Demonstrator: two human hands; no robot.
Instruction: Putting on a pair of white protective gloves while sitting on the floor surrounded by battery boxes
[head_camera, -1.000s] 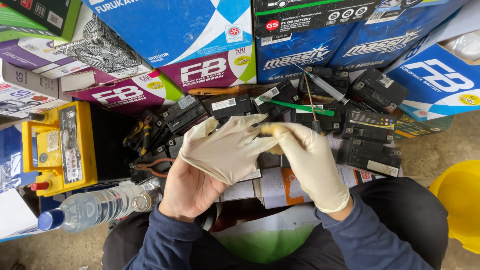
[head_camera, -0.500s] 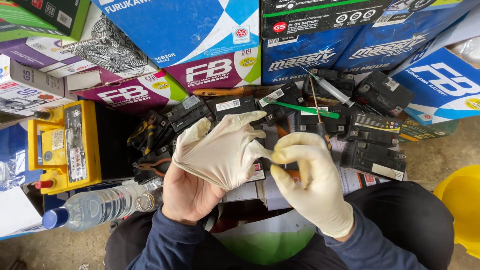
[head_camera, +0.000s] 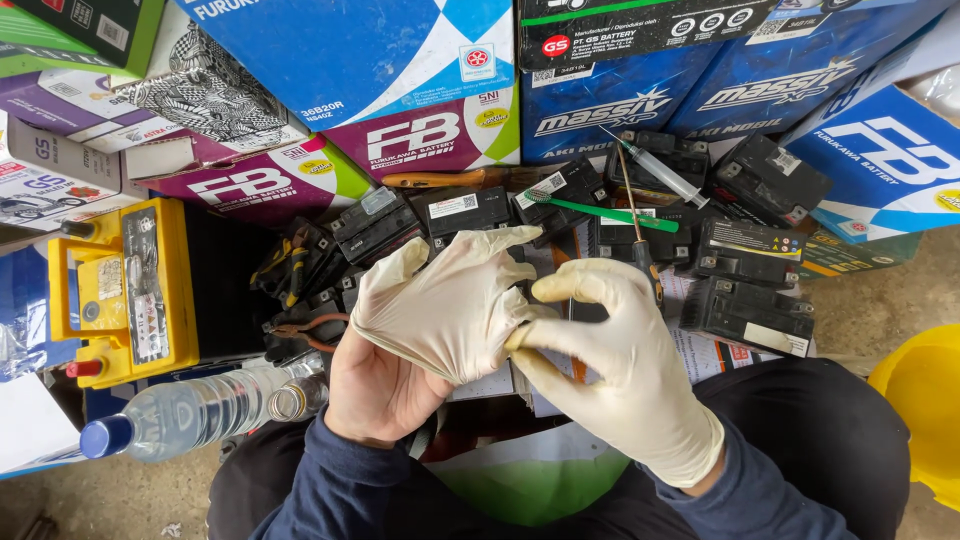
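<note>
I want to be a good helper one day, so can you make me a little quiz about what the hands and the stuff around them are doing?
1. True or false: the right hand already wears a whole cream rubber glove.
2. How far is the second cream rubber glove pulled onto the left hand? A) fingers only, palm bare B) past the wrist C) not touching it
3. What colour is the cap of the clear plastic water bottle lying beside the yellow-topped car battery?

Key
1. True.
2. A: the glove covers the fingers, and the right hand's fingers pinch its side.
3. Blue.
</note>
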